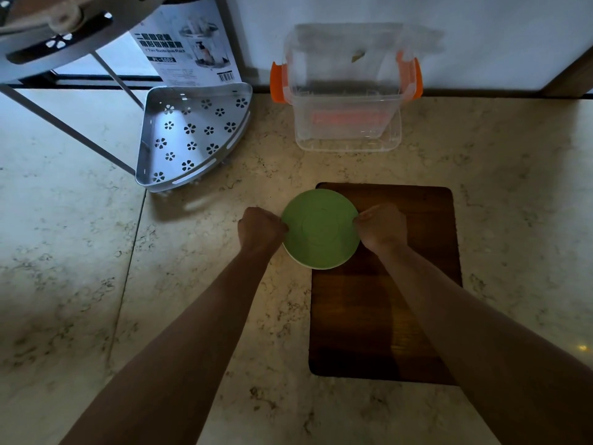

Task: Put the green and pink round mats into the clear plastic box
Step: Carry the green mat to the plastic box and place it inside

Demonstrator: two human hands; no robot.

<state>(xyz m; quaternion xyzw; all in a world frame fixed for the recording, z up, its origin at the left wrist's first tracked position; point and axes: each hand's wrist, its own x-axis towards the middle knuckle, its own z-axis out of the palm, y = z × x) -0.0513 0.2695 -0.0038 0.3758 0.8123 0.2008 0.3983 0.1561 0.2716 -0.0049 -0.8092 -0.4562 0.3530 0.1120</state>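
Observation:
A green round mat is held flat over the top left corner of a dark wooden board. My left hand grips its left edge and my right hand grips its right edge. A thin pale rim shows under the mat's near edge; I cannot tell whether it is a second mat. No pink mat is clearly visible. The clear plastic box with orange latches stands open against the wall, straight beyond the mat.
A silver corner rack shelf with flower-shaped holes lies to the left of the box, its legs running up to the upper left. A printed cardboard package leans on the wall behind it. The counter is pale marble.

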